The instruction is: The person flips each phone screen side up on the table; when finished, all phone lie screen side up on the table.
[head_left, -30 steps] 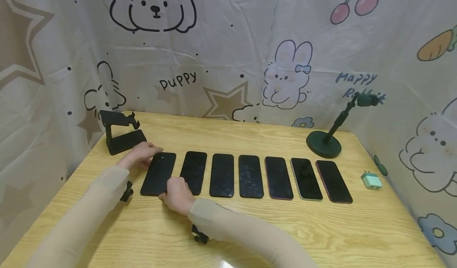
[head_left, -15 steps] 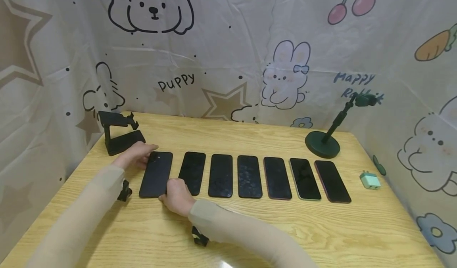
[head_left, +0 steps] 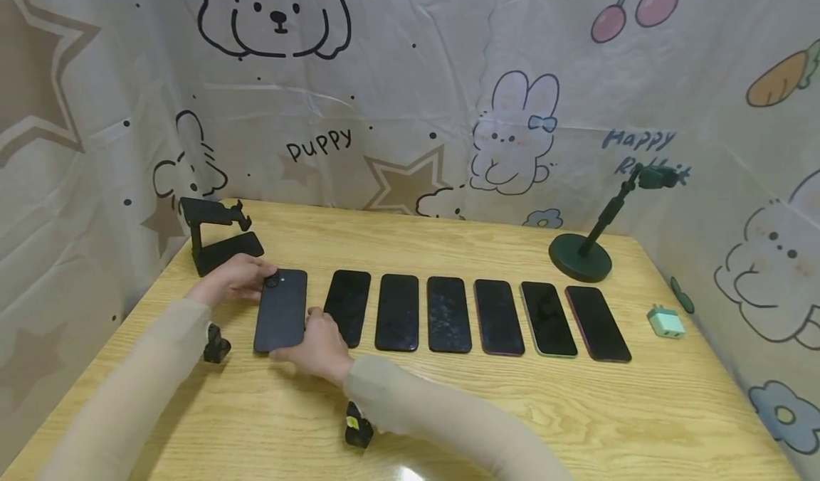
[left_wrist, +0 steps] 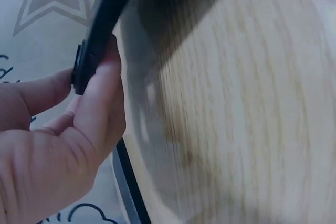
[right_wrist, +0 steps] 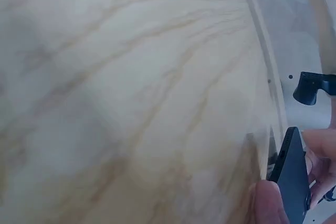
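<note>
A dark smartphone (head_left: 282, 312) lies between the hands at the left end of a row of phones, back side up in the head view, its camera lenses at the upper left. My left hand (head_left: 237, 278) grips its upper left part. In the left wrist view, the left hand's thumb (left_wrist: 50, 92) and fingers pinch the phone's edge (left_wrist: 88, 66) near the camera bump, off the wood. My right hand (head_left: 317, 349) holds the lower right corner, thumb along the bottom edge. The right wrist view shows the phone (right_wrist: 291, 174) edge-on, tilted, a fingertip against it.
Several more phones, such as this black one (head_left: 348, 309), lie rightward in a row on the wooden table (head_left: 448, 410). A black folding stand (head_left: 221, 235) stands at the back left, a dark green round-based stand (head_left: 581, 257) at the back right. A mint charger plug (head_left: 666, 322) sits far right.
The phone has turned more upright and shifted slightly left, its back and camera showing more clearly. The left hand has moved slightly left, and the right hand's fingers have spread.
</note>
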`<state>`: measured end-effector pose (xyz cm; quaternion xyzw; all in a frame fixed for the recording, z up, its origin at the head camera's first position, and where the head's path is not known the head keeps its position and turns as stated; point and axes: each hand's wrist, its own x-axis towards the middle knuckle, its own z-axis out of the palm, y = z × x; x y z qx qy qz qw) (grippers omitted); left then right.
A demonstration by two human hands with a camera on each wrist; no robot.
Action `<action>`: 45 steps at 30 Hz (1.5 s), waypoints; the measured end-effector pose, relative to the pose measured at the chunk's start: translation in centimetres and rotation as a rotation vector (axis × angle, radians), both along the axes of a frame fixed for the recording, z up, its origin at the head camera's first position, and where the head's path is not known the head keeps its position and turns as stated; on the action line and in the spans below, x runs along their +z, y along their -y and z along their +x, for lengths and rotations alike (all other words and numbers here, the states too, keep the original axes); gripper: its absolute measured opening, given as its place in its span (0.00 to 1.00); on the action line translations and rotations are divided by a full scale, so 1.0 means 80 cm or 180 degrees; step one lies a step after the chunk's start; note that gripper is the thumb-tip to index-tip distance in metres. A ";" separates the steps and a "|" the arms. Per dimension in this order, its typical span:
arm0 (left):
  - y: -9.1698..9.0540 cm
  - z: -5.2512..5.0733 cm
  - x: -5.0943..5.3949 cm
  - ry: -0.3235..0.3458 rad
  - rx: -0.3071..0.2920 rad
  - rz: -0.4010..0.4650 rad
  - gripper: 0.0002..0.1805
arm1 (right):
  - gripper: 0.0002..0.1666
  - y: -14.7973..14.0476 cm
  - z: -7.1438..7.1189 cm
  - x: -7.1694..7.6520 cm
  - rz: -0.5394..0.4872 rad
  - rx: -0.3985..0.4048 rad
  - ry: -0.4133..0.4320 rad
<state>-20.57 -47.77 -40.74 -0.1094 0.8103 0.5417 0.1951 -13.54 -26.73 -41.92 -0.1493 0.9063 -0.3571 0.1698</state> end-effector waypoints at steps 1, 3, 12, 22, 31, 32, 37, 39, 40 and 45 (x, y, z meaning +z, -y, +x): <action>0.002 0.001 0.000 -0.0002 -0.0008 0.0084 0.28 | 0.52 0.000 0.000 0.001 -0.0044 -0.0049 0.0055; 0.004 0.002 -0.001 -0.0006 0.0001 0.0239 0.29 | 0.52 0.000 -0.001 0.003 -0.0113 -0.0143 0.0151; 0.010 0.008 -0.004 -0.0090 -0.0008 0.0623 0.31 | 0.51 0.001 -0.001 0.004 -0.0083 -0.0272 0.0175; 0.012 0.010 0.000 -0.0187 -0.0101 0.0828 0.34 | 0.56 0.005 0.000 -0.003 -0.0057 -0.0421 -0.0003; 0.012 0.008 0.005 -0.0150 -0.0083 0.1038 0.38 | 0.55 0.009 0.001 0.000 -0.0385 -0.0493 0.0214; 0.012 0.008 0.004 -0.0140 -0.0093 0.1076 0.39 | 0.54 0.008 0.002 0.000 -0.0425 -0.0501 0.0249; 0.014 0.008 0.000 -0.0090 -0.0151 0.1351 0.24 | 0.47 0.006 0.007 -0.001 -0.0909 -0.0538 0.0638; 0.017 0.009 -0.002 -0.0065 -0.0219 0.1596 0.16 | 0.44 0.005 0.008 -0.001 -0.1152 -0.0516 0.0802; 0.018 0.010 -0.002 -0.0051 -0.0264 0.1691 0.14 | 0.42 0.004 0.008 -0.001 -0.1258 -0.0492 0.0871; 0.015 0.012 -0.002 0.0020 -0.0503 0.1693 0.22 | 0.36 0.000 0.005 -0.003 -0.1718 -0.0341 0.1206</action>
